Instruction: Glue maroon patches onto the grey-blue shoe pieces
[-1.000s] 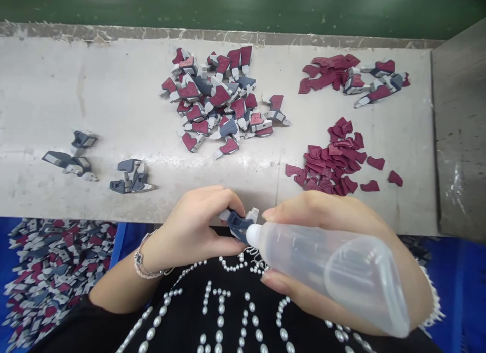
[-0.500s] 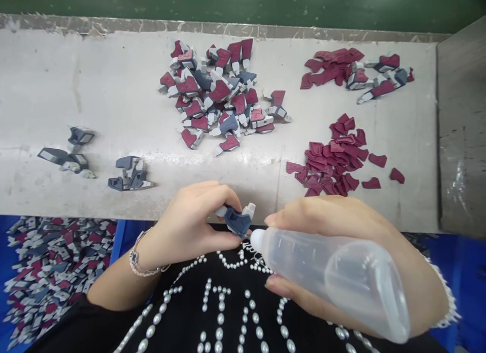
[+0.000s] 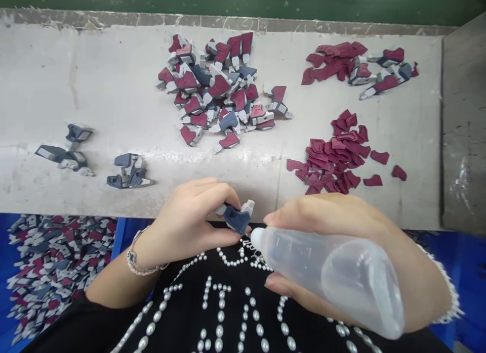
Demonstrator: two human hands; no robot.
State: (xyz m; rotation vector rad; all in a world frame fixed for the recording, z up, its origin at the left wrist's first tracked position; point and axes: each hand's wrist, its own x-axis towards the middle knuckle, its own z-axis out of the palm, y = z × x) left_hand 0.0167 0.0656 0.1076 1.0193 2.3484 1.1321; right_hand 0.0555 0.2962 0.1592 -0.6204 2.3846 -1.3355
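Observation:
Between the thumb and fingers of my left hand [image 3: 197,211] is a small dark blue and white plastic part [image 3: 237,217], its hollow recess facing up. My right hand [image 3: 341,216] is wrapped round a translucent squeeze bottle [image 3: 330,277] that lies tilted, its white cap end pointing left at the part. The nozzle tip is close to the part's lower right edge; whether it touches, I cannot tell. Just beyond my right hand lies a pile of thin maroon pieces [image 3: 330,161].
A large heap of blue, white and maroon parts [image 3: 220,90] covers the table's middle. More maroon strips [image 3: 337,59] lie at the back right. Loose blue parts [image 3: 131,171] sit at left. A blue bin [image 3: 119,236] full of parts stands lower left; a wall [image 3: 463,130] bounds the right.
Both hands keep nearly the same pose, with the part and bottle still held. The bottle has shifted very slightly; the view has tilted a little.

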